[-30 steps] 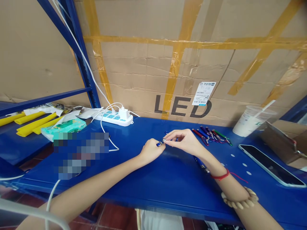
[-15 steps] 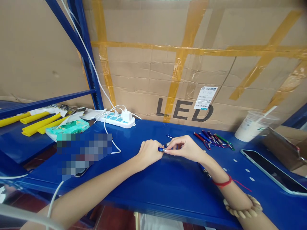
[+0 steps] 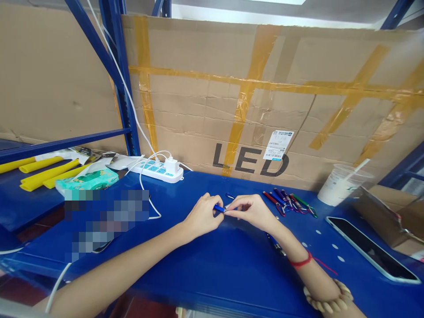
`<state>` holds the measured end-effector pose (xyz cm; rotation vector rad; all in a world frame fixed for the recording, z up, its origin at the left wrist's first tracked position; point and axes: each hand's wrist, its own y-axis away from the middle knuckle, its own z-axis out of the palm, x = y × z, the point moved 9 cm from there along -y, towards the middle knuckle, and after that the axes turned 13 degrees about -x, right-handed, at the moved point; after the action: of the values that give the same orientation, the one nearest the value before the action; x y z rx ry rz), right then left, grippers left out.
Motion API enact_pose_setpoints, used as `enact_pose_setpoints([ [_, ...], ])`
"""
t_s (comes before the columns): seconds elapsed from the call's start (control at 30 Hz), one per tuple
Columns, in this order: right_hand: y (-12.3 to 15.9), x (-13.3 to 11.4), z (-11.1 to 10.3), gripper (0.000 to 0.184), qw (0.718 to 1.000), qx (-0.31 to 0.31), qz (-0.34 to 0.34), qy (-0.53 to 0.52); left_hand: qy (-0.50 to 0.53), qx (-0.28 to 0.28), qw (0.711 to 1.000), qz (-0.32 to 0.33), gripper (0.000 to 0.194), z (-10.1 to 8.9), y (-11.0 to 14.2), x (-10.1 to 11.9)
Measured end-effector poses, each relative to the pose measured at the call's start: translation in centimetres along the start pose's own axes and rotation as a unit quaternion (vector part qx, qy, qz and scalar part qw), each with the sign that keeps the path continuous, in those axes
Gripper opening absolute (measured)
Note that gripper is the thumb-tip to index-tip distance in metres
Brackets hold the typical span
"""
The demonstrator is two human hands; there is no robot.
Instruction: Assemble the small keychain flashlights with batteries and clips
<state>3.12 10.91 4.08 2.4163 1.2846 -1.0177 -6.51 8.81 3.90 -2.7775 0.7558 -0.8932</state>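
My left hand (image 3: 202,216) is closed around a small blue metal tube (image 3: 218,208) with a silver end, held just above the blue shelf top. From the right, my right hand (image 3: 253,211) pinches that silver end between thumb and forefinger. Its other fingers curl inward, and whatever lies behind them is partly hidden. A blue clip (image 3: 229,195) shows just beyond the hands. Under my right wrist lies another dark slim piece (image 3: 275,245), partly covered by the forearm. Farther right sits a group of coloured metal tubes with carabiners (image 3: 291,202), in red, blue, purple and green.
A white power strip (image 3: 159,171) with plugged-in cables stands at the back left, near a green packet (image 3: 96,179) and yellow tubes (image 3: 54,172). At right are a phone (image 3: 372,249), a plastic cup (image 3: 338,185) and an open cardboard box (image 3: 380,216). Taped cardboard forms the back.
The view has tilted upward and shifted slightly. More of the blue tube now shows at my left fingers, which sit less tightly curled over it. My right fingertips remain at its silver end.
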Motion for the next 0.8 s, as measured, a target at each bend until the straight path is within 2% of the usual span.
enact_pose_setpoints([
  [0.2,0.2,0.4,-0.7,0.067,0.999,0.018,0.018,-0.019,0.049,-0.004,0.998,0.038,0.012,0.1,0.1,0.4],
  [0.37,0.4,0.3,-1.3,0.065,0.999,0.027,0.001,-0.019,0.094,0.004,0.993,0.072,0.021,0.0,0.1,0.9],
  [0.53,0.5,0.0,-1.5,0.062,0.999,0.032,-0.014,-0.030,0.138,0.000,0.989,0.059,0.024,0.3,0.0,0.5],
  [0.8,0.4,-0.4,-1.3,0.076,0.997,0.058,-0.019,-0.052,0.153,0.047,0.983,0.092,0.022,-0.3,0.6,1.0],
])
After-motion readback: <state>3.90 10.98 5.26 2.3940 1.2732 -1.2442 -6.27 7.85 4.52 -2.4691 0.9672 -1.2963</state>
